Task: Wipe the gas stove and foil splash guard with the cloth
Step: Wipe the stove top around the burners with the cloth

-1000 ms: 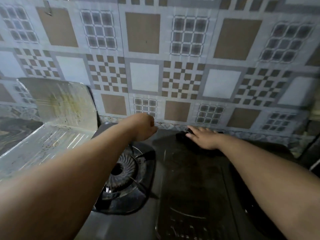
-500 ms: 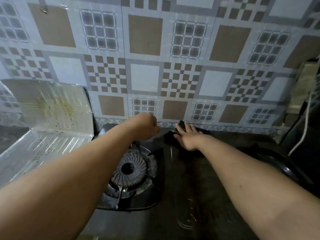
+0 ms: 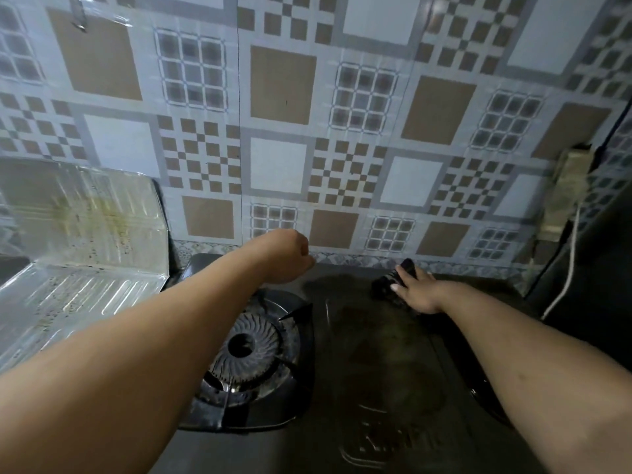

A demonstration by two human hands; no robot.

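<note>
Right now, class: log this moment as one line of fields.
step: wiping stove rear | right hand: presses cloth | left hand: curled, holds nothing | foil guard: stained

Gas stove [image 3: 386, 364]: dark, glossy flat top set against the patterned wall; faint smears across its middle panel.
Burner [image 3: 248, 347]: 1 round burner with a ribbed ring and dark centre hole, sunk in a shiny drip pan on the stove's left side.
Foil splash guard [image 3: 85, 234]: silvery, ribbed, folded in 2 panels, 1 upright and 1 lying flat, just left of the stove; yellowish stains and dark specks on both.
Cloth [image 3: 388, 285]: dark, crumpled, lying on the stove's back edge near the wall, partly covered by a hand.
</note>
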